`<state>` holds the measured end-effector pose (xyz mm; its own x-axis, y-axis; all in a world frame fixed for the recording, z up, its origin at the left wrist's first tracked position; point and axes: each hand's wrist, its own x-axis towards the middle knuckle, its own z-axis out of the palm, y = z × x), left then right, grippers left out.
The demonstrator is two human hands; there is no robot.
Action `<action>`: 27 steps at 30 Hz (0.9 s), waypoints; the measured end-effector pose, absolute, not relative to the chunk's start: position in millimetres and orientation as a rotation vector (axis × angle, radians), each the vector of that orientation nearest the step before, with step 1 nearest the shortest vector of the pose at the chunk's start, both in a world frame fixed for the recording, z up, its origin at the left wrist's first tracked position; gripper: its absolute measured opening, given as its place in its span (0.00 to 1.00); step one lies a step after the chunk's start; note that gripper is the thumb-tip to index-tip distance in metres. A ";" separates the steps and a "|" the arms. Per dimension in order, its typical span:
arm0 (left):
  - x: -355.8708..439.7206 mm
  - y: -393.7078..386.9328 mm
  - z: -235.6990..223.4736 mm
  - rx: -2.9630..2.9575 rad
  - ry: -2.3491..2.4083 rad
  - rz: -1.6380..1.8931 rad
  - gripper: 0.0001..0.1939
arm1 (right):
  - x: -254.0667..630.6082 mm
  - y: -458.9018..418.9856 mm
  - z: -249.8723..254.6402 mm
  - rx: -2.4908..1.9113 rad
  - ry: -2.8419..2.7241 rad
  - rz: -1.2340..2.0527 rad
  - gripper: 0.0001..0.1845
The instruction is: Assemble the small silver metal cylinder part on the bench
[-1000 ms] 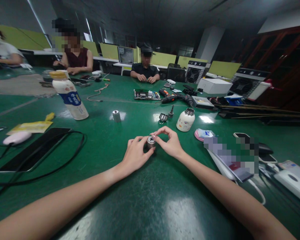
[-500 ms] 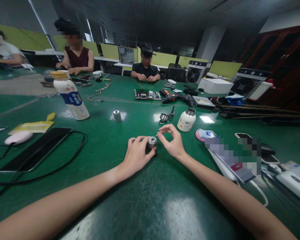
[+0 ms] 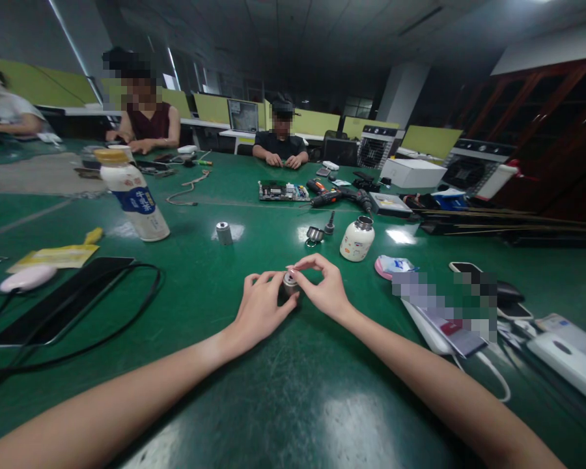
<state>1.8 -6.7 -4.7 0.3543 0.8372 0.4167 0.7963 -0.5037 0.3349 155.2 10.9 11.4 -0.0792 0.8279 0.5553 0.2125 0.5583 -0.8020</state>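
A small silver cylinder that looks like an electric motor (image 3: pixel 290 280) stands upright on the green table. My left hand (image 3: pixel 262 306) is closed around its side, thumb at the near right and fingers at the back. Thumb and index finger of my right hand (image 3: pixel 325 286) are pinched together right over the cylinder's top; what sits between them, if anything, is too small to make out. Part of the top is covered by these fingertips. A second, similar silver motor (image 3: pixel 224 233) stands apart, farther off to the left.
A white bottle (image 3: pixel 141 205), a black tablet (image 3: pixel 63 299) and a cable lie left. Ahead are a metal cup lid (image 3: pixel 314 234), a cream flask (image 3: pixel 357 239), a circuit board (image 3: pixel 283 191) and power drills (image 3: pixel 329 197). Phones (image 3: pixel 469 270) lie right. Several people sit across the table.
My right hand has moved left, bringing its pinched fingertips from beside the motor onto its top. My left hand keeps its hold. The whole view has shifted slightly.
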 end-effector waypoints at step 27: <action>1.6 -7.4 -5.0 2.534 1.550 0.838 0.13 | 157.4 8.7 17.7 -0.917 -1.729 0.725 0.03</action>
